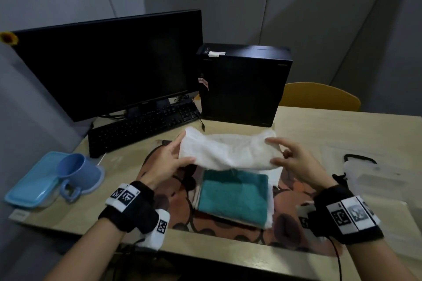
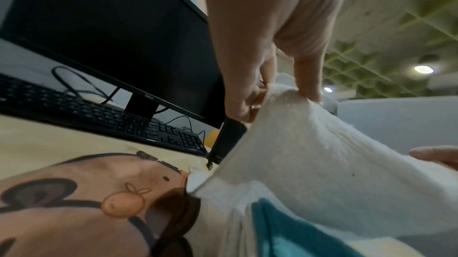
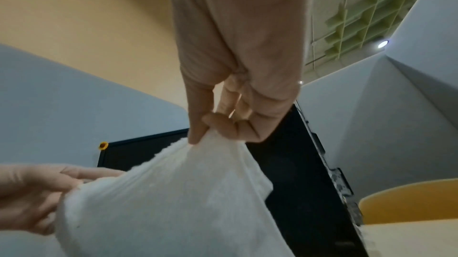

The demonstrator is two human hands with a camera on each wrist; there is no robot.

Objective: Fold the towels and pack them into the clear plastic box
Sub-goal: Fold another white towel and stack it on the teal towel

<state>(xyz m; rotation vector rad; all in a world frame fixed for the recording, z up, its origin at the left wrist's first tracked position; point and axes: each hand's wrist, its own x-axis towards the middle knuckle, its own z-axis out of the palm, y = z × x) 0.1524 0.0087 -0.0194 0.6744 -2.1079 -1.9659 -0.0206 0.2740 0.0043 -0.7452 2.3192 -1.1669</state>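
Observation:
A white towel (image 1: 228,151) hangs stretched between both hands above the mat. My left hand (image 1: 170,162) pinches its left end, thumb under and fingers behind; in the left wrist view the fingers (image 2: 307,83) grip the towel's corner (image 2: 322,153). My right hand (image 1: 290,157) pinches the right end, seen in the right wrist view as fingertips (image 3: 198,134) closed on the towel (image 3: 173,202). Below it a folded teal towel (image 1: 233,196) lies on another folded white towel (image 1: 270,210). The clear plastic box (image 1: 379,180) stands at the right.
A patterned mat (image 1: 173,191) covers the table's middle. A black keyboard (image 1: 141,128), monitor (image 1: 109,64) and computer tower (image 1: 244,84) stand behind. A blue mug (image 1: 77,171) and blue-lidded container (image 1: 32,187) sit at the left. A yellow chair (image 1: 324,96) is behind the table.

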